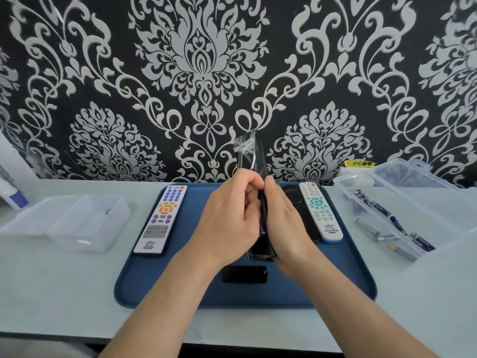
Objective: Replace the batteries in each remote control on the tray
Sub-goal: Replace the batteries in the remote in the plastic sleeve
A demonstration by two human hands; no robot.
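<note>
Grip closed: left hand (232,223) and right hand (285,220) clasp the black remote (259,153).
Upright between them, above the blue tray (180,282).

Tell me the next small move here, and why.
Probably pry the battery out of the black remote with the fingers of the left hand: its cover lies off on the tray, a battery shows in the open bay, and the clear bin at left shows no batteries yet.

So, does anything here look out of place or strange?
A black rectangular battery cover lies loose on the dark blue plastic tray, detached. The black remote in crinkled clear wrap is held upright by the left hand and right hand. Nothing else stands out.
</note>
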